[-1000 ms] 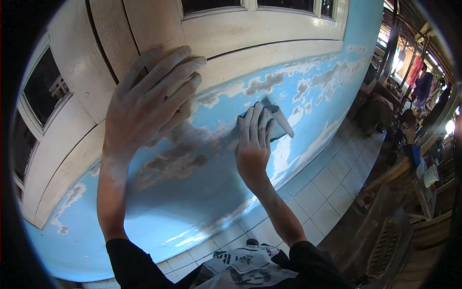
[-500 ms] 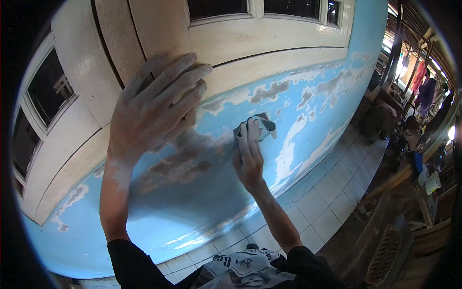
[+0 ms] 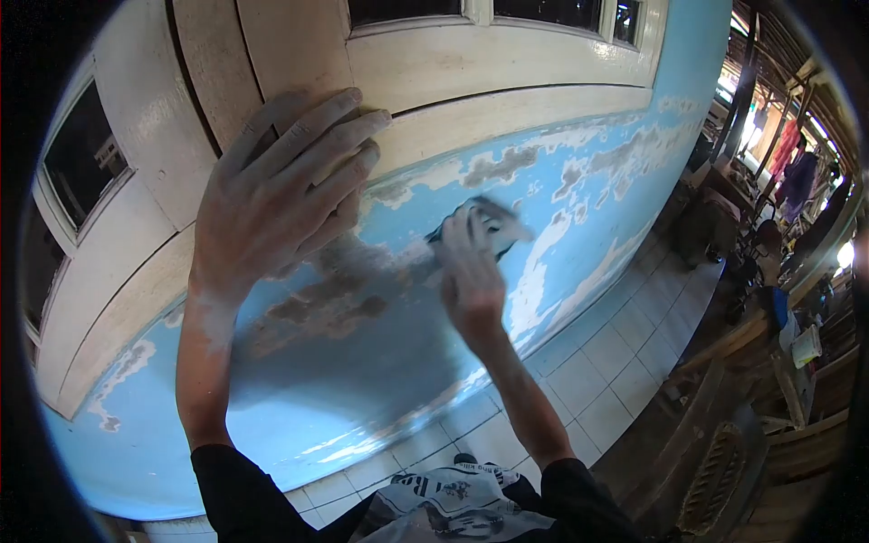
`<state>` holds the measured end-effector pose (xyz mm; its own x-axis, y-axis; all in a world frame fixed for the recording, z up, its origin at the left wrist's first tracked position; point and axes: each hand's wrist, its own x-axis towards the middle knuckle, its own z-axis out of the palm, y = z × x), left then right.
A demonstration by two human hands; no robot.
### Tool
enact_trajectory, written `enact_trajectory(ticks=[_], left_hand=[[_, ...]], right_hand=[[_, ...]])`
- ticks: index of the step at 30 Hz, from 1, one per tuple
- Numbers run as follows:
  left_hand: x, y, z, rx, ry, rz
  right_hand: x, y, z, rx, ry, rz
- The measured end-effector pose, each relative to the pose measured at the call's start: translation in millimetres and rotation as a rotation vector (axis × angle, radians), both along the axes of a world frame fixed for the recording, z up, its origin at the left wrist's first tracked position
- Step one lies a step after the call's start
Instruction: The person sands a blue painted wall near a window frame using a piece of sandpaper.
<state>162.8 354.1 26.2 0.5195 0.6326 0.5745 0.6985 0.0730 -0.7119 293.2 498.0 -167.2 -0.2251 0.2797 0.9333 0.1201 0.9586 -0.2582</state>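
My left hand [image 3: 272, 185], pale with dust, lies with fingers spread against the cream window frame [image 3: 507, 113] and the wall just below it. My right hand [image 3: 472, 262] presses a folded dark sheet [image 3: 493, 226], which looks like sandpaper, flat to the light blue wall [image 3: 362, 389]; hand and sheet are blurred. Around the sheet the wall shows white and grey bare patches [image 3: 339, 281], mostly between my two hands and up along the frame.
White floor tiles [image 3: 588, 385] run along the foot of the wall. At the right are a carved wooden piece [image 3: 715, 475], wooden beams, hanging cloths [image 3: 797, 185] and a white container [image 3: 806, 346]. Dark window panes [image 3: 86, 154] are at the left.
The view has shifted slightly. My right hand and the sheet have moved a little on the wall and the sheet's outer edge is now smeared. My left hand stays on the frame.
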Motion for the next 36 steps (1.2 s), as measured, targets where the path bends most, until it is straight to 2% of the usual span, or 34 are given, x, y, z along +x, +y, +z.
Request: enact_trajectory(ticks=[2, 4, 6, 7, 8, 10, 12, 14, 15, 21, 23, 30, 34, 36], left_hand=[[0, -2, -1, -0.006, 0.000, 0.007], [1, 2, 2, 0.015, -0.001, 0.002], [2, 1, 1, 0.002, 0.010, 0.015], [2, 0, -1, -0.004, 0.011, 0.017], [2, -1, -1, -0.005, 0.012, 0.022], [1, 0, 2, 0.010, 0.012, 0.024], [4, -1, 2, -0.007, -0.009, 0.020], [2, 0, 0, 0.005, -0.004, 0.020], [1, 0, 0, 0.010, 0.002, 0.020], [0, -1, -1, 0.005, -0.011, 0.004], [0, 1, -2, 0.023, -0.001, -0.015], [3, -2, 0, 0.008, -0.018, -0.004], [-4, 1, -4, 0.037, 0.018, -0.004], [-3, 1, -4, 0.035, 0.018, -0.009]], right_hand=[[11, 17, 11, -0.024, 0.028, -0.146], [-3, 13, 7, 0.008, 0.053, -0.166], [-9, -10, 6, -0.027, 0.060, 0.022], [-4, 3, 5, 0.028, 0.077, 0.079], [-1, 11, 10, 0.019, 0.083, 0.078], [6, 24, 25, -0.047, 0.107, -0.088], [-5, -1, 8, -0.079, 0.147, 0.005], [-6, -29, -2, -0.009, -0.083, 0.149], [-4, -28, -7, -0.009, -0.082, 0.151], [-6, -10, -20, -0.032, 0.094, -0.019], [-5, -1, -3, 0.034, 0.136, -0.010], [-23, -1, -34, 0.029, 0.235, 0.040], [-31, 0, -6, -0.044, 0.319, -0.027], [-22, -4, -17, 0.019, 0.260, 0.035]])
